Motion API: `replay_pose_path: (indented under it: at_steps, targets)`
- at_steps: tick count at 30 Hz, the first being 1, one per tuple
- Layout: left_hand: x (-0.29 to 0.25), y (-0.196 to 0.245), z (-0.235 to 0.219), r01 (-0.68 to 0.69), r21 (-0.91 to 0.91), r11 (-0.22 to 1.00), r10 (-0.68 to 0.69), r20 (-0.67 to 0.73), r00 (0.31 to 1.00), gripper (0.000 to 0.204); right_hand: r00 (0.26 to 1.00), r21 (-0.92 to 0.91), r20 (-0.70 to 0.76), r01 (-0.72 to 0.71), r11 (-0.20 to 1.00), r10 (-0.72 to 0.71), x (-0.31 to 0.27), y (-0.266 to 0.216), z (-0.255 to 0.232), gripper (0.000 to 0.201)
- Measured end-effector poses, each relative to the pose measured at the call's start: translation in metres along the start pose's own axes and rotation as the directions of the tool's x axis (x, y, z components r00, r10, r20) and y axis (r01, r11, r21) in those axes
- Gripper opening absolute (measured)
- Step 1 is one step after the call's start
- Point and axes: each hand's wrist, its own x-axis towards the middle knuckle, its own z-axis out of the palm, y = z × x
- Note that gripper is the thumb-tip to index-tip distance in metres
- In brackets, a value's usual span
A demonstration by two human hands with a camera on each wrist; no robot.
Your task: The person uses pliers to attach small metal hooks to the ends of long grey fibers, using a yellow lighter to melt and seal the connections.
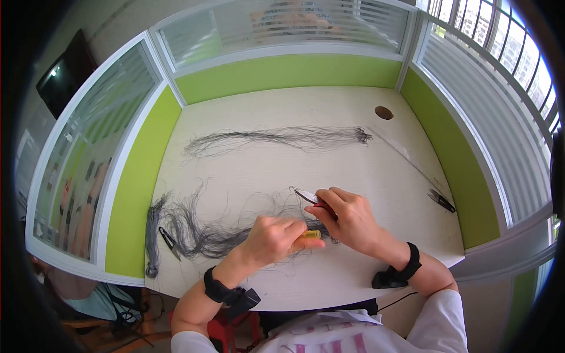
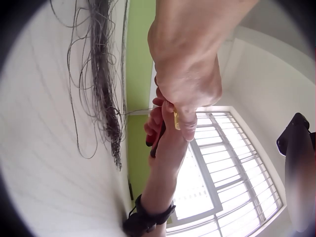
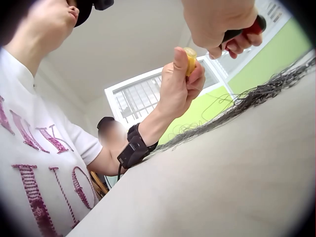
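Note:
My left hand [image 1: 268, 238] grips a short yellow handle [image 1: 312, 234], its thumb along the side; the rest of that tool is hidden in the fist. Just to the right and a little farther off, my right hand [image 1: 356, 220] holds a tool with red and black handles [image 3: 257, 25] that looks like pliers. Its narrow dark end [image 1: 303, 195] points up and left in the head view, with a small thin hook [image 1: 292, 189] at the tip. Below both hands, a long tangled bundle of grey strands [image 1: 218, 242] lies on the table.
Farther back, another grey bundle [image 1: 265, 138] ends in curled loops. A folded hank [image 1: 152, 241] and black snips [image 1: 169, 241] lie at the left, more snips [image 1: 441, 200] at the right. Green partitions [image 1: 288, 73] enclose the table [image 1: 376, 167], which has a round hole [image 1: 384, 112].

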Motion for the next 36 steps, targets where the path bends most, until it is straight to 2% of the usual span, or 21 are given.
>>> replay_pose_path:
  at_steps: [1,2,3,4,7,8,9,10,13,14,17,18,20,21,23,24,25,26,28,32,36]
  targets:
    - [-0.001,0.007,0.002,0.005,-0.005,1.000,-0.005,0.007,1.000,0.043,0.998,0.051,-0.016,-0.067,0.996,0.068,-0.001,0.005,0.003,0.023]
    - [0.000,0.018,0.010,-0.119,-0.047,0.992,0.120,0.025,0.992,0.042,0.991,0.100,-0.031,-0.129,0.987,0.133,0.001,0.011,0.004,0.024]
    - [-0.002,0.033,0.017,-0.242,-0.097,0.965,0.248,0.047,0.968,0.042,0.966,0.042,0.005,-0.259,0.965,0.259,0.012,0.026,-0.005,0.027]
    - [-0.004,0.055,0.028,-0.293,-0.148,0.945,0.306,0.073,0.949,0.042,0.923,-0.021,0.033,-0.383,0.924,0.383,0.020,0.037,-0.015,0.031]
    - [-0.001,0.031,0.021,-0.228,-0.084,0.970,0.233,0.053,0.971,0.042,0.949,0.050,-0.076,-0.303,0.952,0.306,0.019,0.024,-0.032,0.030]
    - [0.001,0.022,0.012,-0.145,-0.119,0.982,0.149,0.029,0.988,0.041,0.949,0.078,-0.159,-0.264,0.961,0.273,0.021,0.022,-0.031,0.029]
    - [0.003,0.014,0.004,-0.062,-0.162,0.985,0.064,0.010,0.998,0.040,0.945,0.086,-0.170,-0.268,0.960,0.279,0.021,0.022,-0.029,0.029]
    - [0.005,0.009,-0.001,-0.067,-0.166,0.984,0.070,0.013,0.997,0.040,0.942,0.096,-0.138,-0.295,0.951,0.307,0.021,0.023,-0.030,0.028]
    - [0.005,0.000,-0.007,0.045,-0.426,0.904,-0.075,-0.054,0.996,0.039,0.932,0.105,-0.061,-0.350,0.931,0.357,0.018,0.025,-0.036,0.028]
    - [0.003,-0.003,-0.009,0.051,-0.424,0.904,-0.078,-0.045,0.996,0.039,0.918,0.161,-0.023,-0.387,0.908,0.396,0.016,0.024,-0.036,0.030]
    - [-0.001,-0.011,-0.015,0.222,-0.677,0.702,-0.270,0.035,0.962,0.047,0.896,0.234,0.057,-0.441,0.867,0.440,0.017,0.016,-0.038,0.032]
    - [-0.001,-0.011,-0.017,0.223,-0.673,0.705,-0.270,0.035,0.962,0.047,0.886,0.242,0.101,-0.463,0.853,0.453,0.017,0.013,-0.039,0.033]
    - [0.000,-0.012,-0.021,0.253,-0.879,0.403,-0.309,0.130,0.942,0.054,0.887,0.273,0.174,-0.461,0.844,0.428,0.017,0.006,-0.043,0.033]
    - [0.000,-0.013,-0.023,0.256,-0.876,0.409,-0.310,0.130,0.942,0.054,0.882,0.296,0.243,-0.463,0.835,0.403,0.016,0.003,-0.044,0.033]
    - [0.000,-0.016,-0.025,0.267,-0.927,0.265,-0.272,0.194,0.943,0.060,0.892,0.345,0.293,-0.433,0.832,0.343,0.014,-0.003,-0.042,0.034]
    - [-0.001,-0.018,-0.025,0.272,-0.925,0.265,-0.272,0.199,0.942,0.060,0.897,0.388,0.341,-0.408,0.826,0.283,0.011,-0.005,-0.040,0.035]
    - [-0.002,-0.020,-0.026,0.262,-0.954,0.147,-0.250,0.221,0.943,0.062,0.931,0.408,0.317,-0.307,0.859,0.182,0.007,-0.004,-0.035,0.035]
    - [-0.003,-0.022,-0.026,0.254,-0.967,0.025,-0.228,0.242,0.943,0.064,0.930,0.413,0.315,-0.312,0.856,0.187,0.004,-0.006,-0.033,0.035]
    - [-0.003,-0.024,-0.030,0.259,-0.965,-0.035,-0.185,0.261,0.947,0.066,0.942,0.424,0.331,-0.207,0.882,0.061,0.001,-0.011,-0.029,0.034]
    - [-0.003,-0.026,-0.033,0.243,-0.952,-0.189,-0.075,0.260,0.963,0.069,0.947,0.433,0.318,-0.191,0.881,0.049,-0.002,-0.014,-0.022,0.031]
    - [-0.003,-0.026,-0.031,0.235,-0.934,-0.269,-0.007,0.246,0.969,0.069,0.956,0.449,0.289,-0.183,0.875,0.051,-0.005,-0.015,-0.018,0.030]
